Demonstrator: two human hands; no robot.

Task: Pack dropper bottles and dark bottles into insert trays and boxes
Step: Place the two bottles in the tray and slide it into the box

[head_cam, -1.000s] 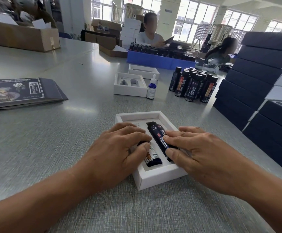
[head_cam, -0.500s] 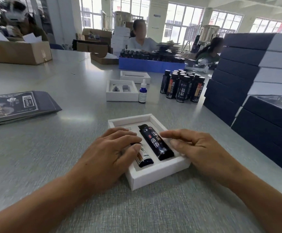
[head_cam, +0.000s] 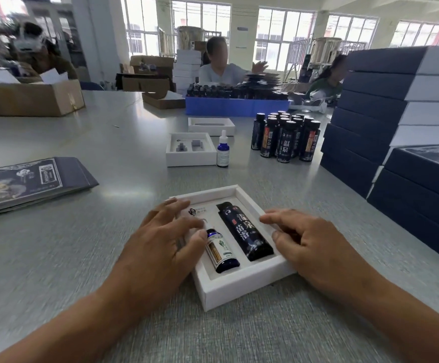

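Head view, looking down at a grey table (head_cam: 56, 252). In the lower centre of the frame sits a white insert tray (head_cam: 242, 286) with 2 slots, both filled. My left hand (head_cam: 160, 252) lies flat over the tray's left side, fingers nearly straight, the thumb tip touching the small dropper bottle (head_cam: 222, 254) that lies in the left slot. It grips nothing. My right hand (head_cam: 315, 244) rests on the tray's right rim, fingers loosely extended, holding nothing, just beside the dark bottle (head_cam: 244, 238) that lies in the right slot.

I judge this tray finished: both bottles look seated, and my hands seem to be pressing or steadying it. The next move probably calls for putting this tray into 1 of the navy boxes (head_cam: 422, 184) stacked at the right edge of the frame, keeping it level so the bottles stay in their slots.

Writing: the dark bottle carries large white Chinese characters, 温泉 above 苗浴. The dropper bottle has a pale label with a green leaf mark; its small print is too blurred to read. A small printed logo shows on the tray insert above the dropper bottle, unreadable.

In the centre of the frame stand an empty insert tray (head_cam: 191, 159), a spare dropper bottle (head_cam: 223, 150) upright just beside it, and a cluster of standing dark bottles (head_cam: 286, 138) to the right. A dark printed sleeve (head_cam: 30, 184) lies at the left.
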